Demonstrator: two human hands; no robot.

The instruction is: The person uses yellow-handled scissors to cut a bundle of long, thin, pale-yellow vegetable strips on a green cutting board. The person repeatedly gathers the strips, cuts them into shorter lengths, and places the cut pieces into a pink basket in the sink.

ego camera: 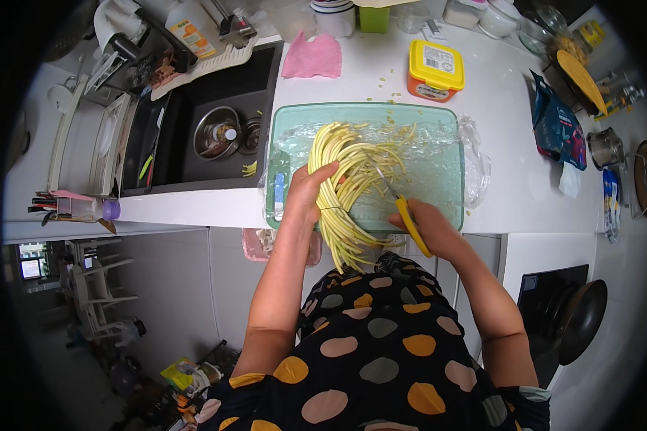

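Note:
My left hand (308,188) grips a thick bundle of pale green stalks (331,156), which look like garlic scapes, tied with a thin band. The bundle curves over a green cutting board (453,161), and its lower ends hang past the counter edge. In my right hand (428,223) are scissors with yellow handles (410,226); their blades reach in among the stalks, and how far they are parted cannot be told. Clear plastic wrap (302,134) lies crumpled on the board. Small cut pieces (391,113) are scattered on the board's far side and the counter beyond.
Left of the board is a dark sink (183,118) holding a metal bowl (207,134). Beyond the board are a pink cloth (312,56) and a yellow-lidded tub (436,70). A dark blue pouch (558,126) stands to the right. A pink tray (253,245) shows below the counter edge.

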